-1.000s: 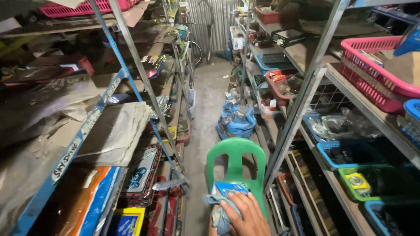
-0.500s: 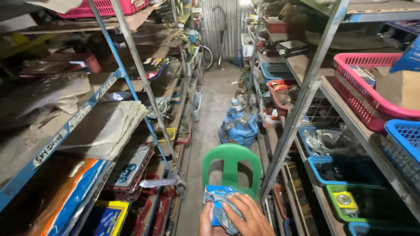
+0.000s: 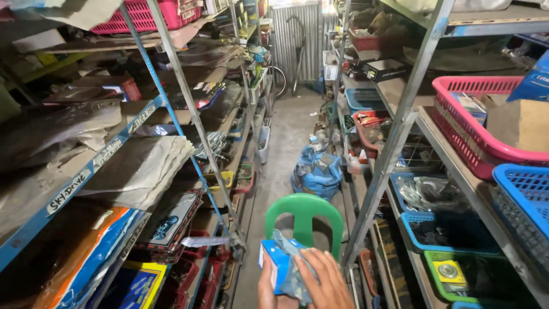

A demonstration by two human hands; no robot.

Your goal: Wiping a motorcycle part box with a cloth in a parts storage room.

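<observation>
Hands at bottom centre are sharing one item: right hand (image 3: 326, 280) is lying flat, fingers spread over a small blue cardboard box (image 3: 273, 264) with a white end face, pinning crinkled clear plastic wrap (image 3: 293, 273) against it. Left hand (image 3: 266, 292) is only partly showing under the box, gripping it from below; its fingers are mostly hidden. Box is sitting low in the frame, its long axis running roughly toward and away from the camera, white end tilting up-left.

Just beyond, a green plastic chair (image 3: 303, 214) with a smooth curved backrest is standing in the narrow aisle. Further along the concrete floor, a rumpled blue plastic bag (image 3: 316, 171) is slumping against the right-hand racking.

Left metal shelving (image 3: 171, 86) is carrying dusty grey sheeting, flat carded packages in orange, blue and yellow on the bottom level, and a white strip label on the blue shelf edge. On the right, a pink lattice basket (image 3: 463, 131) is holding boxes, with blue baskets (image 3: 523, 194) below and beside it. Corrugated metal wall (image 3: 297, 40) is closing the far end.
</observation>
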